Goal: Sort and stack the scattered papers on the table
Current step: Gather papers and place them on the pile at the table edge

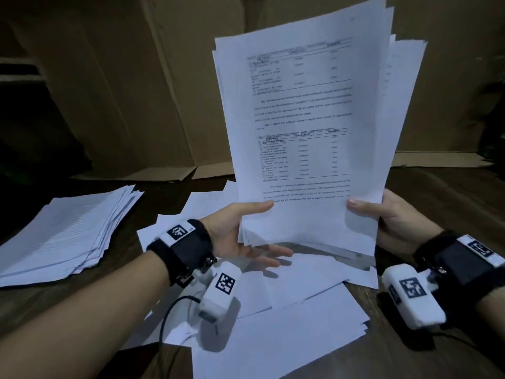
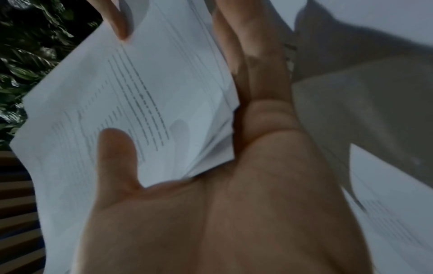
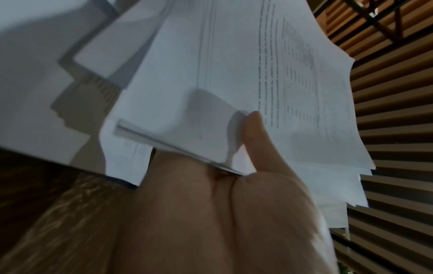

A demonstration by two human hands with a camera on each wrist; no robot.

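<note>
Fingers clamped on a sheaf of papers point(image 1: 306, 127), thumbs in front: left hand point(image 1: 240, 231) at the lower left corner, right hand point(image 1: 393, 217) at the lower right. Sheaf upright above the table point(image 1: 437, 187), printed side toward the camera. Loose sheets point(image 1: 287, 310) scattered beneath, near; a fanned stack point(image 1: 62, 231) lying left. Cardboard point(image 1: 123, 91) standing at the far side.

Left wrist: thumb point(image 2: 114, 153) pressed on the front page, fingers point(image 2: 253, 55) straight behind the sheaf.

Right wrist: thumb point(image 3: 255, 133) on the front page; fingers behind hidden.
</note>
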